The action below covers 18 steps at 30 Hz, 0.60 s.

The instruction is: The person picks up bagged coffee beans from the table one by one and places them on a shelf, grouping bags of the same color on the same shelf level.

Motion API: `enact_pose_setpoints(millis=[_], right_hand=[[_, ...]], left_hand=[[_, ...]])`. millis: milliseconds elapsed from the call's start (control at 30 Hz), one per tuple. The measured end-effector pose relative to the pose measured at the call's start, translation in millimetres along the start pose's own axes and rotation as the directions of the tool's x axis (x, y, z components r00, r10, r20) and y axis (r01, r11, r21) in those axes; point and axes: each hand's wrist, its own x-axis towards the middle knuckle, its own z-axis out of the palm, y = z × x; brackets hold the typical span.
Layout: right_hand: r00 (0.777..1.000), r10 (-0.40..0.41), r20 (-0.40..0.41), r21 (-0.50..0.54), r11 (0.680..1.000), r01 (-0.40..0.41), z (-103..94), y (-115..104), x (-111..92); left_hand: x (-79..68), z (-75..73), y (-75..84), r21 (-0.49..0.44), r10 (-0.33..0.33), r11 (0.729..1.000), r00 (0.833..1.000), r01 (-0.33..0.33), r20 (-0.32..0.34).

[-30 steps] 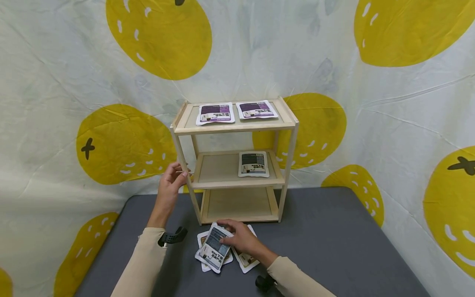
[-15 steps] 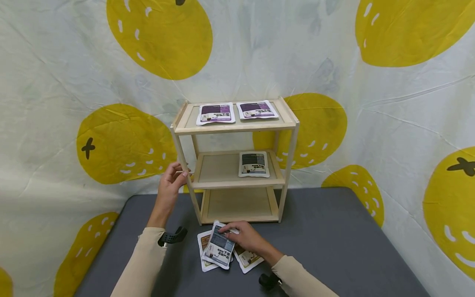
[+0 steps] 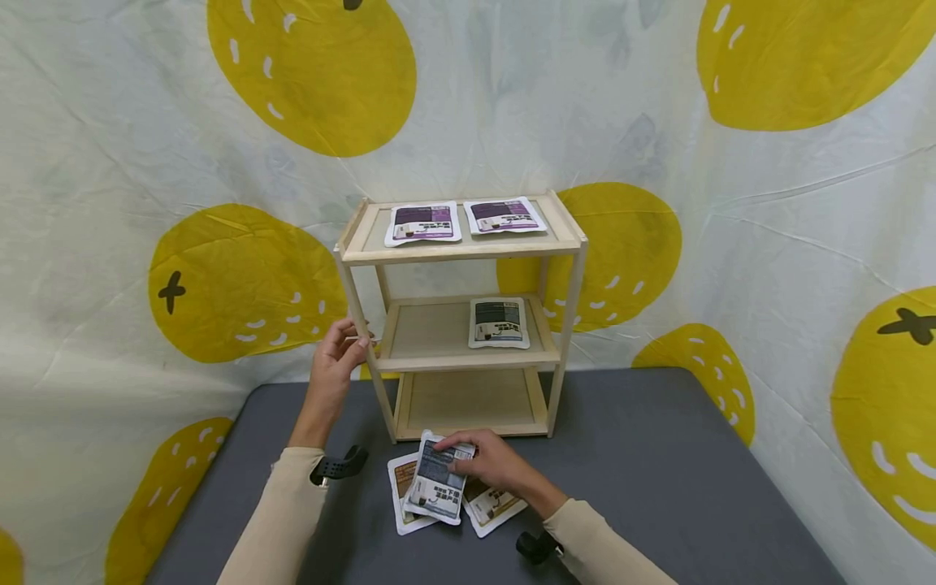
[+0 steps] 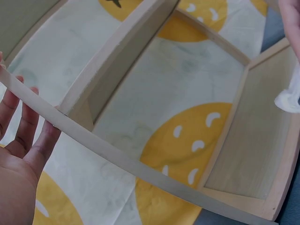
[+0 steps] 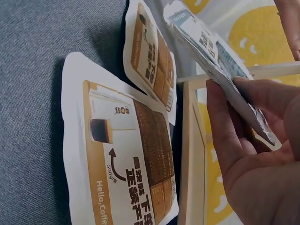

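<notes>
In my right hand (image 3: 500, 467) a white coffee pouch with a dark grey-blue panel (image 3: 439, 479) is pinched between thumb and fingers; the right wrist view shows it raised off the table, edge-on. Beneath and beside it, two brown-panelled coffee pouches, one at left (image 3: 405, 516) and one at right (image 3: 491, 505), lie on the table, partly covered in the head view. My left hand (image 3: 338, 361) holds the left front post of a small wooden shelf (image 3: 468, 361), its fingers passing behind the post in the left wrist view (image 4: 28, 145).
Two purple-panelled pouches, left (image 3: 422, 223) and right (image 3: 504, 215), lie on the top shelf board. A dark-panelled pouch (image 3: 499, 323) lies at the right of the middle board. The grey table (image 3: 643, 471) meets a lemon-patterned cloth (image 3: 468, 97) behind the shelf.
The right hand has shifted slightly to the right, moving the grey-blue pouch rightward and up off the brown ones; more of the left brown pouch shows. The left hand stays on the post.
</notes>
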Motion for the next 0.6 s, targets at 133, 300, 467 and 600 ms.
enact_pose_setpoints(millis=[133,300,467,600], right_hand=[[1.0,0.012,-0.008,0.002,1.0,-0.012,-2.6,1,-1],[0.999,0.031,-0.009,0.011,0.999,-0.031,-6.5,-2,-4],[0.999,0.034,0.021,0.024,0.999,-0.035,-12.7,-9,-3],[0.997,0.053,0.058,0.094,0.994,-0.058,-19.1,-15,-1]], left_hand=[[0.0,0.1,0.1,0.003,-0.001,1.0,1.0,0.001,0.002],[-0.2,-0.2,-0.3,0.004,-0.006,1.0,1.0,0.006,0.004],[0.2,-0.6,-1.0,-0.003,-0.004,1.0,1.0,0.004,0.005],[-0.1,-0.6,-0.5,-0.004,-0.007,1.0,1.0,0.007,0.006]])
